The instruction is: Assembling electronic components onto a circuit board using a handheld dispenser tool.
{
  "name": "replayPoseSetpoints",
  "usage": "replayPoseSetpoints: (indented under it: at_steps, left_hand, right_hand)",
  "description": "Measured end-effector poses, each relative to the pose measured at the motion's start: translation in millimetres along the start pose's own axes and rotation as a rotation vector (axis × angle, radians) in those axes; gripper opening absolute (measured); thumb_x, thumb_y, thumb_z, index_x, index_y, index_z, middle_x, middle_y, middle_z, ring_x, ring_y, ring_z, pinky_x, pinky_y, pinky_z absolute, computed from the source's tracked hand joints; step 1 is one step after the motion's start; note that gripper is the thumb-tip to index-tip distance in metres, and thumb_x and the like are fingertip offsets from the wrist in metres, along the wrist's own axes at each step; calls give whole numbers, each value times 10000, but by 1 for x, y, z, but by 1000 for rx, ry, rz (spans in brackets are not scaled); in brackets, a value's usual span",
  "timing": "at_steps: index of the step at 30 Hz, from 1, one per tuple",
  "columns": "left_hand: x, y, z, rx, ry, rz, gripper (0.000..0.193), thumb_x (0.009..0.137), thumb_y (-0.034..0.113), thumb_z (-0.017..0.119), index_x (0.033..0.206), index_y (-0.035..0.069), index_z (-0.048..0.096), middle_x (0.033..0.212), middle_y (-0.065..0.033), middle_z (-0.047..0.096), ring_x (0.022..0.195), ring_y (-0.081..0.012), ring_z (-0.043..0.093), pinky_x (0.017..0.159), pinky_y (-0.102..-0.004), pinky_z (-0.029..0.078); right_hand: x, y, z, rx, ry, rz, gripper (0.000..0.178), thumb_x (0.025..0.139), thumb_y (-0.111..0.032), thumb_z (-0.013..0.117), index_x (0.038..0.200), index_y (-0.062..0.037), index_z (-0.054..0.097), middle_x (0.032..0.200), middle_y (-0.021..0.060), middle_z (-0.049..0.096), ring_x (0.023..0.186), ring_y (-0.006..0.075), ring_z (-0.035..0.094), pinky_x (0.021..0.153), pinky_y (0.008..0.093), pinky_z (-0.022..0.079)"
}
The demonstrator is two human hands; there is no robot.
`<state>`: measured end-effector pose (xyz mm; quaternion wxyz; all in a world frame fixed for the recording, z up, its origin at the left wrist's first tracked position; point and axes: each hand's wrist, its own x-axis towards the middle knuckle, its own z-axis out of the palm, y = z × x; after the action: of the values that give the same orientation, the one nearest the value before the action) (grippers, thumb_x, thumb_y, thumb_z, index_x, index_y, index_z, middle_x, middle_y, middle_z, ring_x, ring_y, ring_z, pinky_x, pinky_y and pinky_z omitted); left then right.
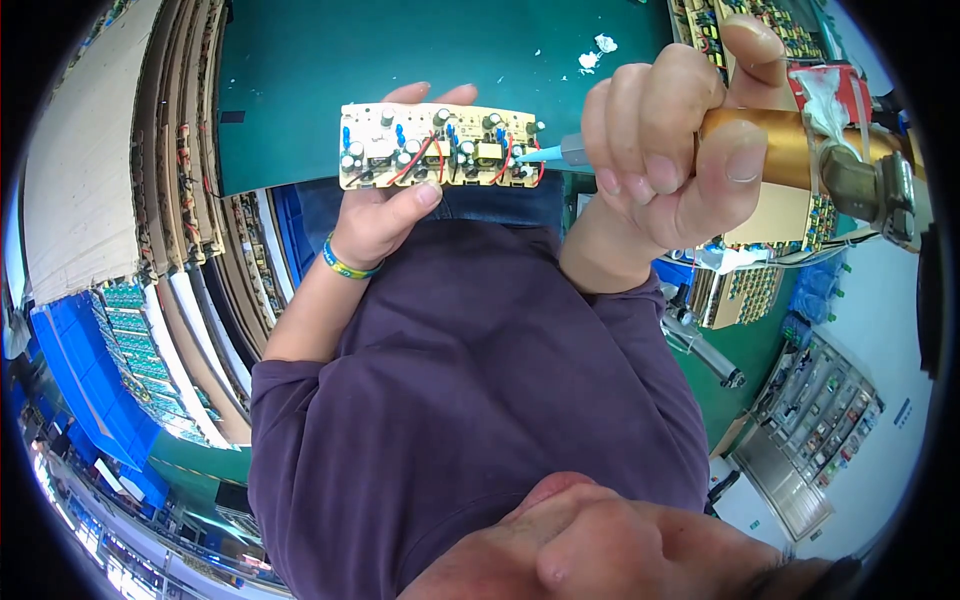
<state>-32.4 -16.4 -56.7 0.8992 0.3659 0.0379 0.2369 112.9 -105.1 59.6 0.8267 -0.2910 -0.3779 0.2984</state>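
Observation:
My left hand holds a strip of pale yellow circuit boards from below, its thumb on the near edge and fingertips showing past the far edge. The strip carries black capacitors, blue parts and red wires. My right hand is closed around a glue gun with a gold barrel. Its light blue tapered nozzle reaches the right end of the strip, near a capacitor and a red wire. Whether the tip touches the board is hard to tell.
Beyond the strip lies a green tabletop with white blobs on it. Upright cardboard sheets with boards between them crowd the left. More boards lie at upper right. A metal clamp sits behind the gold barrel.

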Motion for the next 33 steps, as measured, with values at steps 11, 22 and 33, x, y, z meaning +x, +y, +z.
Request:
replayPoseSetpoints:
  at_steps: [11, 22, 33]
  left_hand:
    - [-1, -1, 1, 15, -5, -2, 720, 773, 60, 616, 1379, 51, 228, 1387, -245, 331, 1241, -298, 422, 1021, -402, 362]
    - [0, -5, -1, 15, 22, -23, 666, 783, 14, 605, 1354, 45, 264, 1371, -228, 362, 1225, -281, 434, 1023, -399, 359]
    - [2, -5, 4, -9, 1, -20, 657, 774, 16, 626, 1336, 52, 288, 1358, -221, 381, 1214, -274, 446, 1019, -392, 367]
  right_hand:
    - [-6, -4, 9, -28, -43, 0, 545, 915, -281, 532, 1320, -23, 276, 601, 22, 458, 455, 104, 419, 411, 234, 373]
    - [-5, -4, 19, -4, 139, 15, 640, 888, -254, 590, 1345, 7, 226, 570, 40, 466, 436, 124, 427, 410, 246, 376]
    - [-1, 7, -12, -3, -274, -48, 517, 943, -344, 470, 1336, -65, 283, 662, 6, 453, 477, 83, 413, 423, 225, 369]
